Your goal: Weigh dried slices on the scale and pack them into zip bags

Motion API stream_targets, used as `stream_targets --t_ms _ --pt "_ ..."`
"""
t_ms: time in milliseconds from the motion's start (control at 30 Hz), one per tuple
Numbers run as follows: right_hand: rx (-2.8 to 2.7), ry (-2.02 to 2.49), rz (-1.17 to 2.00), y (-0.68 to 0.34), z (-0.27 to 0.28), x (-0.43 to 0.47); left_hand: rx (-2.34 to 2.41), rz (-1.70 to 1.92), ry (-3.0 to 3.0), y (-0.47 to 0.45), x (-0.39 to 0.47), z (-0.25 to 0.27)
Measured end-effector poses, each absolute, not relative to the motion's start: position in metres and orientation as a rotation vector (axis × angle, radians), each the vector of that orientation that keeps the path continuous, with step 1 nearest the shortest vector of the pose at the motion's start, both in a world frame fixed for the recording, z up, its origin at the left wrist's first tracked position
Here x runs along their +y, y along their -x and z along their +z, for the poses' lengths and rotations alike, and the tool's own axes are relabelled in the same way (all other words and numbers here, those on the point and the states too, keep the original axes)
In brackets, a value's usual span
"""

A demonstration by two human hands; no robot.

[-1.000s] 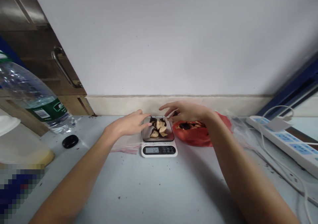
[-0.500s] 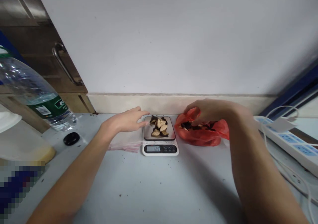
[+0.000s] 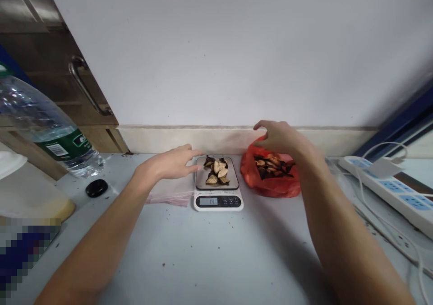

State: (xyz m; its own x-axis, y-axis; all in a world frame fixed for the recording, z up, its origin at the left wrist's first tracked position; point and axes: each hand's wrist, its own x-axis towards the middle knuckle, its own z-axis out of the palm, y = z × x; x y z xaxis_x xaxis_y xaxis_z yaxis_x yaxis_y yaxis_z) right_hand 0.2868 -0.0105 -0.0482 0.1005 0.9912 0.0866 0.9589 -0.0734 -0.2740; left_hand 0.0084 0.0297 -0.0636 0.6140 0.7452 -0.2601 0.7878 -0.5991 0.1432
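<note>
A white digital kitchen scale [image 3: 199,209] carries several dried, dark-skinned slices [image 3: 220,171] with pale cut faces on its metal plate. Its display is lit, but the digits are blurred. To the left, my left hand [image 3: 172,163] has thumb and fingers apart, with their tips by the plate's left edge and nothing held. Right of the scale, a red plastic bag [image 3: 270,191] lies with its mouth spread, showing more dried slices [image 3: 273,166]. My right hand [image 3: 279,137] is above the bag's back rim, thumb and forefinger apart, nothing visible between them.
Clear plastic bags with pink edges [image 3: 171,198] lie left of the scale. A water bottle [image 3: 64,138], a black cap [image 3: 96,188] and a whitish container [image 3: 30,187] stand or lie farther left. At right are a power strip [image 3: 389,187] and white cables. A wall closes the back.
My right hand has risen out of the red bag toward the wall. The bag's mouth is spread wider, showing more slices. My left hand stays nearly still.
</note>
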Motion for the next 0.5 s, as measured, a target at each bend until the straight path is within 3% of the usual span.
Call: stream_targets --t_ms 100,267,500 --pt "-1.942 2.032 0.214 -0.267 -0.043 -0.014 1.258 -0.265 -2.604 -0.009 0.030 -0.063" --pt "-2.343 1.855 0.602 -0.229 -0.047 -0.015 1.259 -0.294 -2.632 -0.010 0.027 -0.060" --pt "-2.534 1.759 0.670 -0.219 -0.062 -0.006 1.245 -0.294 -2.621 -0.007 0.029 -0.064"
